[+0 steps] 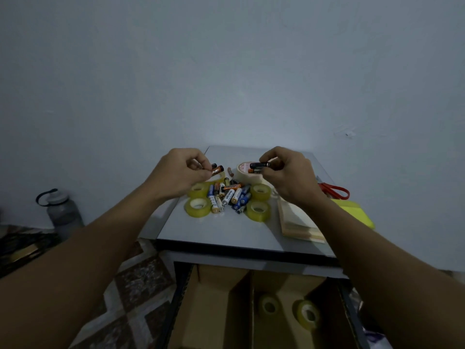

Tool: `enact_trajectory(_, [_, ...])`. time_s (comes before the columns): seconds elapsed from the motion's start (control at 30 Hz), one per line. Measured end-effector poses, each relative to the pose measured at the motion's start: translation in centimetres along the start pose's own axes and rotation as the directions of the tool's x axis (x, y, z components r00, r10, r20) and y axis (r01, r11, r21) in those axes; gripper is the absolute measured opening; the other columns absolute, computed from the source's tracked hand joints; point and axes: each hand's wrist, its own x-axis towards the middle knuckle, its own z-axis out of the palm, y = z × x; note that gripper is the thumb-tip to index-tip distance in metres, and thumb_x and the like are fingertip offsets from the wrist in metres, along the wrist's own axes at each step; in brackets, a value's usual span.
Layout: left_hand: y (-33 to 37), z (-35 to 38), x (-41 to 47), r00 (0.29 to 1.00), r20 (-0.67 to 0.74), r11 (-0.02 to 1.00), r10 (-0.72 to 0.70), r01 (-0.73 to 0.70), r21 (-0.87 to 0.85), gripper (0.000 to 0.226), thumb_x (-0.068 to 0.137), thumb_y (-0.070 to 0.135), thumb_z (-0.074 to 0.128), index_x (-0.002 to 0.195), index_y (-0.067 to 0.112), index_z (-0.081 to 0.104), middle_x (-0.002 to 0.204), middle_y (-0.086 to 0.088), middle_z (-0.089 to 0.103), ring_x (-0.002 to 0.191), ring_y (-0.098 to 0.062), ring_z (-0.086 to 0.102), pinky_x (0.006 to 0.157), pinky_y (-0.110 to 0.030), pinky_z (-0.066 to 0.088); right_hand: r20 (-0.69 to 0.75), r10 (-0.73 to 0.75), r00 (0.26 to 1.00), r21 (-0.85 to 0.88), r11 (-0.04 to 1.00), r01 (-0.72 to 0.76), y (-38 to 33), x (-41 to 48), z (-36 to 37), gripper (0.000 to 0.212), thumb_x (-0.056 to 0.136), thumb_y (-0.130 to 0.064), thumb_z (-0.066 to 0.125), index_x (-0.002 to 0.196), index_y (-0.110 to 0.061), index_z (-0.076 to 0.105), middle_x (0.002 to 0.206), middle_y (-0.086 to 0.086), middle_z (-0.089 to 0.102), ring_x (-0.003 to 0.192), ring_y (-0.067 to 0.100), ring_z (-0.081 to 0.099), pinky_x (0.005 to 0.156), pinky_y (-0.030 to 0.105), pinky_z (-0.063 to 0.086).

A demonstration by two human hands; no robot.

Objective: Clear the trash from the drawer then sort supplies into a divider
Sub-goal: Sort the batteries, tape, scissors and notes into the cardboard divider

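A pile of loose batteries [230, 195] lies mid-table between several yellowish clear tape rolls [198, 206]. My left hand [181, 175] pinches orange-and-black batteries [217, 170] above the pile's left side. My right hand [284, 172] grips dark batteries [259, 166] over a masking tape roll [245, 173]. Below the table edge, the open drawer holds a cardboard divider [241, 295]; two tape rolls [307, 314] lie in its right compartment.
Red-handled scissors [336, 190], a yellow pad [357, 212] and a stack of beige paper [299, 220] sit on the small grey table [226, 233] at right. A grey water bottle [61, 210] stands on the patterned floor at left. A wall is close behind.
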Motion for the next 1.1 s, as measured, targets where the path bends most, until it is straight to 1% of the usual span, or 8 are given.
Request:
enact_trajectory(0.13, [1.6, -1.2, -5.1, 0.996, -0.024, 0.983, -0.081, 0.076, -0.165, 0.01, 0.08, 0.009, 0.08, 0.081, 0.017, 0.073, 0.079, -0.011, 0.072, 0.068, -0.011, 0.064, 0.057, -0.022, 0.049, -0.058, 0.027, 0.998, 0.078, 0.997, -0.022, -1.5, -2.8, -2.0, 0.015, 0.083, -0.012, 0.068, 0.093, -0.023, 0.071, 0.07, -0.007, 0.067, 0.053, 0.008, 0.053, 0.051, 0.02, 0.04])
enact_trajectory(0.3, [2.5, -0.7, -12.4, 0.983, 0.003, 0.945, -0.185, 0.179, -0.272, 0.008, 0.08, 0.002, 0.077, 0.082, 0.006, 0.071, 0.077, -0.021, 0.071, 0.065, -0.022, 0.062, 0.057, -0.03, 0.048, -0.09, 0.045, 0.995, 0.174, 0.984, -0.029, -2.9, -7.1, -3.3, 0.016, 0.082, -0.009, 0.069, 0.091, -0.023, 0.07, 0.067, -0.003, 0.068, 0.049, 0.012, 0.051, 0.052, 0.028, 0.041])
enact_trajectory(0.4, [2.0, 0.1, -16.4, 0.975, 0.041, 0.932, -0.217, 0.22, -0.287, 0.007, 0.081, 0.003, 0.077, 0.081, 0.006, 0.071, 0.069, -0.016, 0.07, 0.057, -0.016, 0.059, 0.054, -0.026, 0.045, -0.093, 0.063, 0.994, 0.221, 0.975, -0.041, -3.5, -10.3, -3.6, 0.016, 0.083, -0.007, 0.069, 0.093, -0.019, 0.07, 0.068, 0.001, 0.069, 0.055, 0.022, 0.059, 0.052, 0.036, 0.045])
enact_trajectory(0.53, [1.3, 1.3, -21.1, 0.971, 0.068, 0.936, -0.23, 0.239, -0.258, 0.007, 0.081, 0.003, 0.077, 0.08, 0.007, 0.071, 0.063, -0.014, 0.068, 0.05, -0.011, 0.056, 0.049, -0.02, 0.044, -0.075, 0.077, 0.994, 0.246, 0.968, -0.056, -4.0, -14.6, -3.5, 0.015, 0.085, -0.009, 0.069, 0.094, -0.02, 0.069, 0.069, 0.006, 0.068, 0.054, 0.015, 0.054, 0.05, 0.03, 0.043])
enact_trajectory(0.63, [1.2, 2.1, -24.4, 0.954, 0.105, 0.93, -0.282, 0.299, -0.215, 0.009, 0.082, 0.006, 0.077, 0.078, 0.012, 0.072, 0.067, -0.013, 0.07, 0.057, -0.016, 0.06, 0.054, -0.027, 0.047, -0.059, 0.108, 0.992, 0.272, 0.958, -0.088, -4.1, -17.3, -3.4, 0.014, 0.086, -0.008, 0.069, 0.095, -0.019, 0.069, 0.071, 0.009, 0.067, 0.058, 0.014, 0.055, 0.052, 0.028, 0.043])
enact_trajectory(0.83, [1.7, 4.9, -29.7, 0.853, 0.327, 0.913, -0.406, 0.396, 0.101, 0.01, 0.083, 0.019, 0.076, 0.075, 0.021, 0.071, 0.069, -0.002, 0.072, 0.068, -0.021, 0.068, 0.063, -0.036, 0.054, -0.052, 0.166, 0.985, 0.286, 0.947, -0.144, -3.8, -20.4, -2.9, 0.015, 0.087, -0.014, 0.071, 0.099, -0.024, 0.068, 0.077, 0.0, 0.068, 0.068, 0.013, 0.061, 0.057, 0.031, 0.051])
enact_trajectory(1.0, [0.6, 8.4, -30.3, 0.773, 0.355, 0.849, -0.526, 0.502, 0.165, 0.009, 0.084, 0.016, 0.071, 0.074, 0.014, 0.072, 0.074, 0.001, 0.072, 0.068, -0.01, 0.066, 0.058, -0.023, 0.053, -0.019, 0.174, 0.985, 0.282, 0.946, -0.162, -3.7, -21.3, -2.5, 0.016, 0.087, -0.015, 0.071, 0.099, -0.025, 0.068, 0.079, -0.003, 0.067, 0.074, 0.015, 0.064, 0.065, 0.036, 0.057])
enact_trajectory(1.1, [-0.6, 10.5, -29.5, 0.66, 0.376, 0.75, -0.65, 0.638, 0.178, 0.01, 0.083, 0.008, 0.068, 0.074, 0.005, 0.072, 0.081, -0.007, 0.073, 0.077, -0.021, 0.071, 0.066, -0.028, 0.059, -0.008, 0.166, 0.986, 0.267, 0.951, -0.158, -3.7, -21.5, -2.4, 0.016, 0.088, -0.015, 0.071, 0.098, -0.027, 0.067, 0.082, -0.003, 0.067, 0.076, 0.013, 0.065, 0.067, 0.033, 0.058])
